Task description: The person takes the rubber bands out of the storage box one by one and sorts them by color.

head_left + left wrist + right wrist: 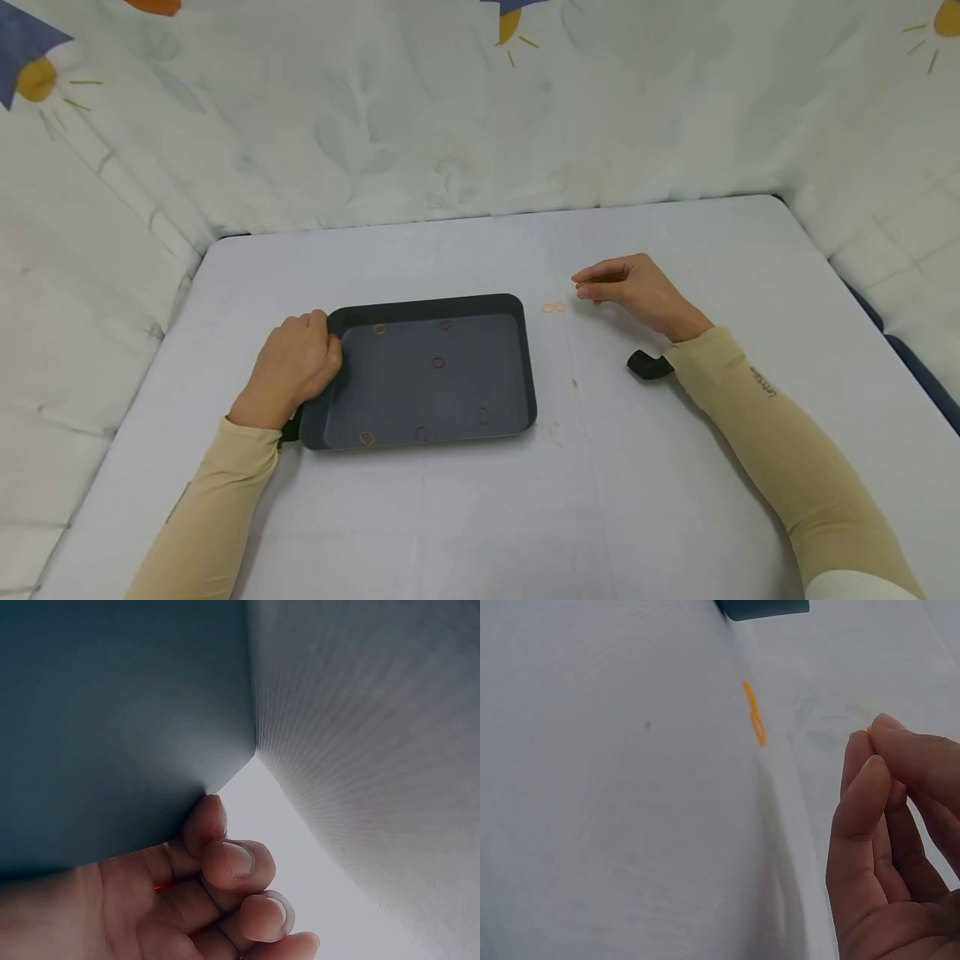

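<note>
A dark grey rectangular tray point(390, 392) sits on the table, held at its left side by my left hand point(294, 362). In the left wrist view the fingertips point(238, 859) curl at the tray's edge. Several small red and yellow rubber bands, such as a red one point(438, 362), lie spread inside the tray. My right hand point(645, 292) is raised just right of two orange rubber bands point(548, 308) lying side by side on the cloth. Between its thumb and fingertips it pinches a tiny orange rubber band point(869, 730), mostly hidden by the fingers.
A white cloth point(495, 517) covers the table, with pale stains right of the tray. Black wrist camera mounts show at both sleeves, one of them point(649, 365) sticking out beside the right forearm. White printed curtains point(450, 117) enclose the back and sides.
</note>
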A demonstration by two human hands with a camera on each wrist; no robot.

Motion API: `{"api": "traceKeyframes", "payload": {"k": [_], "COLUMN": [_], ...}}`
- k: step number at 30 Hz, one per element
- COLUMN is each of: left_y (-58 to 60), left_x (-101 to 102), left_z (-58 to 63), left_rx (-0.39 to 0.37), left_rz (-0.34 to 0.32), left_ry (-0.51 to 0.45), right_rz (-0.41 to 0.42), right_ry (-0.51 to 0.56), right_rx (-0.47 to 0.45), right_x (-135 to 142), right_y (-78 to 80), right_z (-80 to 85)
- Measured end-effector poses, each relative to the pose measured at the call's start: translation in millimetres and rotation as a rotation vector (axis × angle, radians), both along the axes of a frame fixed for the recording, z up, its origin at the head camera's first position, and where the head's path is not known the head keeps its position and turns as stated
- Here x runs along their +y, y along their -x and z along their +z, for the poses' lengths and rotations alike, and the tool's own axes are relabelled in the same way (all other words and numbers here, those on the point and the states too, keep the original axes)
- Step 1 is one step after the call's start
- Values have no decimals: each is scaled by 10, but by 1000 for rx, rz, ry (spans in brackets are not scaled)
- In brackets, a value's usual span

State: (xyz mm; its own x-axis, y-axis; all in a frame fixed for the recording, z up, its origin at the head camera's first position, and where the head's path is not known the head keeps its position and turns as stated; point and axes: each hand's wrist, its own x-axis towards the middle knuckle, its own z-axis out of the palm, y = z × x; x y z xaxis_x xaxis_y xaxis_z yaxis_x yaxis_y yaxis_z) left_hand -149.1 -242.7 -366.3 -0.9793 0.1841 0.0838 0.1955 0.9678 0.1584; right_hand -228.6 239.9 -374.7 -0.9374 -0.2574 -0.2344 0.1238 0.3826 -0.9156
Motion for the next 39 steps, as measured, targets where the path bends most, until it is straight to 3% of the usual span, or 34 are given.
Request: {"api": "traceKeyframes", "payload": {"k": [19, 33, 39], "left_y": [-46, -44, -44], "left_x": [-22, -34, -29], "left_z": [8, 6, -7], "left_rx": [70, 65, 82], "left_rz": [-21, -25, -26], "left_ry": [-16, -12, -12], "right_rz": [52, 128, 173], "right_ry": [-151, -336, -365], "right_rx": [22, 109, 173], "right_x": [-31, -135, -162], "right_y": [31, 0, -17], "right_z": [-42, 26, 46]}}
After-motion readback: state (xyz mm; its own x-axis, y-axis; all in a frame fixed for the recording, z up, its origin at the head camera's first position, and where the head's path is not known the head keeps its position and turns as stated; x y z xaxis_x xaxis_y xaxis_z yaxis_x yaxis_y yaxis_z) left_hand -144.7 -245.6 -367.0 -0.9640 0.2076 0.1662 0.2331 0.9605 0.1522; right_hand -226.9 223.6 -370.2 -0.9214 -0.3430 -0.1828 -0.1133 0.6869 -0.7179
